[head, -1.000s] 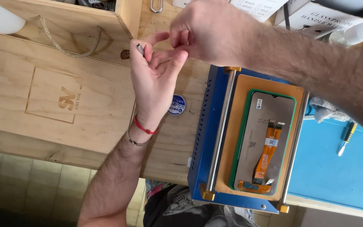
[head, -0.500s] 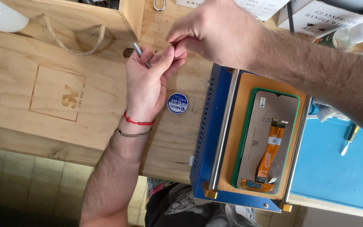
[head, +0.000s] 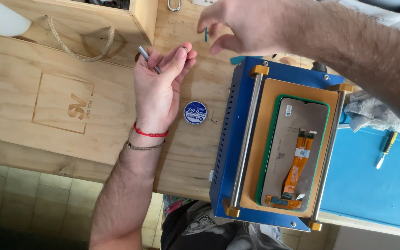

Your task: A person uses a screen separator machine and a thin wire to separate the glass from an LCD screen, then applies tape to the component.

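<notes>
Left hand is raised over the wooden table, palm up. Its grip is closed on a thin metal rod, which crosses the palm and sticks out past the fingers toward the wooden box. Thumb and forefinger tips are pinched together; whether anything sits between them cannot be told.

Right hand hovers above and to the right of the left, apart from it. Its grip is narrow, thumb and forefinger nearly together, with a small blue piece at the fingertips; contact cannot be confirmed.

A small round blue-and-white spool lies on the table just beside the left wrist. The blue separator machine stands to the right, bearing a phone screen face down, orange flex cable showing. A screwdriver lies on the blue mat.
</notes>
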